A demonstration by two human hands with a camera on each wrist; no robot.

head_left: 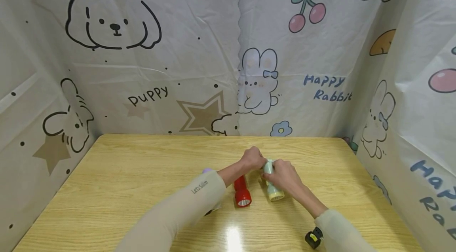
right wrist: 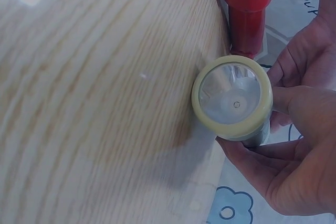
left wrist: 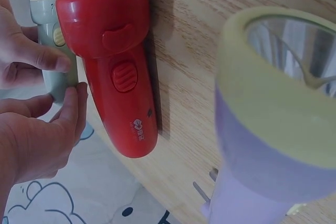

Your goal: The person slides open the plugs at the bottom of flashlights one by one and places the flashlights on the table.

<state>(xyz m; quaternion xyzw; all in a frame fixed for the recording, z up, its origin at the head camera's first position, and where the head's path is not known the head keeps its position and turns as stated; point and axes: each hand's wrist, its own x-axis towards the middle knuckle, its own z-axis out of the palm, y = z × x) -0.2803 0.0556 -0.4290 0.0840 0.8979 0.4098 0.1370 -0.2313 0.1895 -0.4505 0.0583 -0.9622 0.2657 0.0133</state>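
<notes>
A pale green flashlight (head_left: 275, 193) with a cream rim lies between both hands, its lens end toward me in the head view. My right hand (head_left: 283, 175) grips its body, thumb and fingers on opposite sides in the right wrist view. At the tail end, my left hand (head_left: 253, 158) pinches it with thumb and fingertips, as the left wrist view (left wrist: 44, 140) shows of that hand. Just left of it lies a red flashlight (head_left: 243, 197), untouched, its switch (left wrist: 125, 77) facing up. A purple flashlight (left wrist: 252, 182) with a cream head is mostly hidden by my left sleeve in the head view.
The wooden table (head_left: 142, 173) runs back to a printed cloth wall (head_left: 199, 58), with another cloth side on the right. A small black object with a yellow patch (head_left: 313, 238) sits beside my right sleeve.
</notes>
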